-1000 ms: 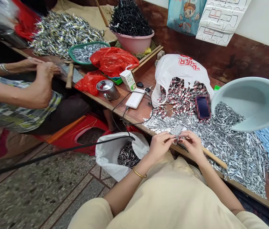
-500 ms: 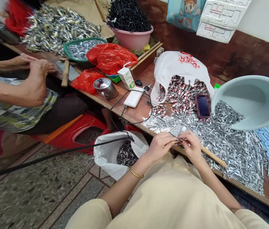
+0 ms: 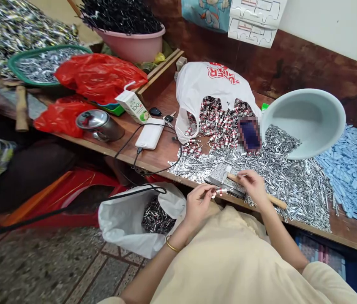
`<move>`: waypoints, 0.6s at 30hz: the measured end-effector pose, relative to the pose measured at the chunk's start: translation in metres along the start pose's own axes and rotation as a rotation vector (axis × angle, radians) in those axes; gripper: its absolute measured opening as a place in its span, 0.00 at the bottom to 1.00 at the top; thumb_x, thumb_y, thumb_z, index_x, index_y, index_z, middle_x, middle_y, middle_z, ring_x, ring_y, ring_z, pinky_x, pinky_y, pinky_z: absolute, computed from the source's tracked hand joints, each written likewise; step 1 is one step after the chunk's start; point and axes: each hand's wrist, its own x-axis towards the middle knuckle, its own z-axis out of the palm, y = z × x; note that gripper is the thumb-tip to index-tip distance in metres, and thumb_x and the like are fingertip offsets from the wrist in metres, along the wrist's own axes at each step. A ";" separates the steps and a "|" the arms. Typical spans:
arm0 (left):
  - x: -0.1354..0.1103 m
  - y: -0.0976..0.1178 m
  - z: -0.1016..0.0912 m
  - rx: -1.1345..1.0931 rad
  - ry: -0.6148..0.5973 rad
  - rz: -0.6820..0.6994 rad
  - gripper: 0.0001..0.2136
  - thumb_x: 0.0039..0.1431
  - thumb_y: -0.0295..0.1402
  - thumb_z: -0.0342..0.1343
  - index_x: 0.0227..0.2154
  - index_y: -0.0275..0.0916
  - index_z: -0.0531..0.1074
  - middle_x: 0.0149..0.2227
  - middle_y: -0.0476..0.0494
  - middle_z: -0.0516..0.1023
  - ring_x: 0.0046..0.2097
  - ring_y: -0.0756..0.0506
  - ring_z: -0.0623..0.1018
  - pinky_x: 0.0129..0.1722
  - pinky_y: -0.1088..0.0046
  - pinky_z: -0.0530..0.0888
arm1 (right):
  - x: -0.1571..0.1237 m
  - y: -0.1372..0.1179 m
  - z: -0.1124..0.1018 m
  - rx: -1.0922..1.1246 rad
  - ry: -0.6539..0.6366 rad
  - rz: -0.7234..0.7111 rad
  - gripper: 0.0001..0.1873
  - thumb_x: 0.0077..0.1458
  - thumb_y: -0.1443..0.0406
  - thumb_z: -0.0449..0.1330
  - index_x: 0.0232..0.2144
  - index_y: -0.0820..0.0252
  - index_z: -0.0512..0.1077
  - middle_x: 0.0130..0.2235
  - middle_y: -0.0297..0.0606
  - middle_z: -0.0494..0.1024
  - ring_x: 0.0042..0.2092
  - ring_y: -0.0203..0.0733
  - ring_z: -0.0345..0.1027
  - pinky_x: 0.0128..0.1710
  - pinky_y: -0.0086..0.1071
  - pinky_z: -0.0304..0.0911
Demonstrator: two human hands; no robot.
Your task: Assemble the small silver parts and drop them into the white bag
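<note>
My left hand [image 3: 200, 203] pinches a small red-and-silver metal part [image 3: 220, 191] between thumb and fingertips, just in front of the bench edge. My right hand [image 3: 253, 185] is to the right of it, with its fingers closed in a pinch; whatever is between them is too small to make out. Under and beside that hand lies a hammer [image 3: 275, 202] with a wooden handle, its head over a flat grey block [image 3: 218, 174]. Loose silver metal pieces [image 3: 305, 196] spread around the block and hammer.
Behind my hands, a white plastic bag [image 3: 216, 80] spills red-and-silver parts, with a phone [image 3: 249, 134] against them. A grey-blue basin [image 3: 317, 122] stands right, beside blue pieces [image 3: 349, 169]. A white sack [image 3: 118, 219] holds parts below the bench edge. A cable [image 3: 86, 202] crosses left.
My hands were together over a small part; now they are apart, the left keeping the part and the right moved away from it. The view has swung right.
</note>
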 end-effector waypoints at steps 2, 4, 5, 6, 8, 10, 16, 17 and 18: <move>0.003 -0.012 -0.007 -0.054 0.004 -0.119 0.08 0.63 0.35 0.58 0.35 0.38 0.79 0.33 0.44 0.83 0.34 0.47 0.81 0.34 0.73 0.78 | 0.017 0.022 -0.022 -0.257 0.126 -0.018 0.10 0.61 0.67 0.54 0.36 0.56 0.76 0.42 0.43 0.78 0.43 0.48 0.69 0.43 0.42 0.65; 0.007 -0.024 -0.015 -0.098 -0.010 -0.214 0.09 0.60 0.37 0.59 0.34 0.36 0.79 0.32 0.43 0.83 0.33 0.46 0.82 0.34 0.72 0.79 | 0.032 0.044 -0.034 -0.461 0.087 -0.037 0.10 0.60 0.69 0.55 0.33 0.57 0.76 0.40 0.45 0.77 0.43 0.51 0.66 0.44 0.44 0.63; 0.009 -0.030 -0.019 -0.105 -0.019 -0.252 0.10 0.59 0.38 0.60 0.33 0.36 0.79 0.31 0.43 0.83 0.33 0.46 0.82 0.34 0.72 0.79 | 0.038 0.052 -0.037 -0.531 0.044 -0.045 0.09 0.59 0.70 0.56 0.31 0.58 0.76 0.38 0.46 0.77 0.43 0.51 0.64 0.44 0.44 0.62; 0.011 -0.035 -0.022 -0.104 -0.024 -0.284 0.11 0.58 0.39 0.61 0.33 0.36 0.79 0.31 0.43 0.83 0.33 0.46 0.82 0.34 0.72 0.79 | 0.042 0.059 -0.037 -0.580 0.001 -0.052 0.09 0.59 0.70 0.57 0.29 0.58 0.75 0.37 0.46 0.76 0.42 0.52 0.63 0.43 0.44 0.61; 0.014 -0.042 -0.028 -0.098 -0.027 -0.345 0.12 0.56 0.41 0.63 0.32 0.35 0.79 0.31 0.42 0.83 0.32 0.45 0.82 0.34 0.72 0.79 | 0.046 0.068 -0.035 -0.632 -0.048 -0.056 0.09 0.57 0.71 0.58 0.27 0.58 0.74 0.35 0.46 0.75 0.41 0.52 0.61 0.43 0.43 0.60; 0.016 -0.045 -0.034 -0.104 -0.032 -0.412 0.13 0.53 0.42 0.64 0.32 0.35 0.78 0.30 0.42 0.83 0.32 0.46 0.81 0.34 0.71 0.79 | 0.045 0.069 -0.032 -0.636 -0.058 -0.050 0.08 0.57 0.71 0.57 0.27 0.58 0.73 0.36 0.47 0.75 0.42 0.52 0.61 0.43 0.43 0.59; 0.030 -0.041 -0.045 -0.184 -0.143 -0.543 0.14 0.48 0.41 0.67 0.29 0.34 0.76 0.27 0.46 0.80 0.29 0.48 0.79 0.34 0.73 0.78 | 0.034 0.048 -0.029 -0.339 0.032 0.066 0.06 0.57 0.66 0.55 0.33 0.58 0.72 0.36 0.42 0.77 0.40 0.49 0.65 0.43 0.42 0.60; 0.033 -0.041 -0.046 -0.195 -0.157 -0.551 0.14 0.48 0.41 0.67 0.28 0.34 0.76 0.26 0.47 0.79 0.29 0.48 0.78 0.34 0.73 0.78 | 0.032 0.042 -0.028 -0.234 0.042 0.089 0.07 0.57 0.65 0.55 0.35 0.57 0.73 0.36 0.42 0.77 0.40 0.48 0.66 0.44 0.42 0.61; 0.037 -0.041 -0.046 -0.203 -0.171 -0.559 0.13 0.47 0.40 0.67 0.28 0.34 0.75 0.26 0.47 0.79 0.29 0.49 0.78 0.34 0.73 0.77 | 0.031 0.035 -0.025 -0.104 0.041 0.117 0.07 0.57 0.63 0.57 0.36 0.57 0.73 0.37 0.41 0.77 0.41 0.47 0.67 0.44 0.41 0.62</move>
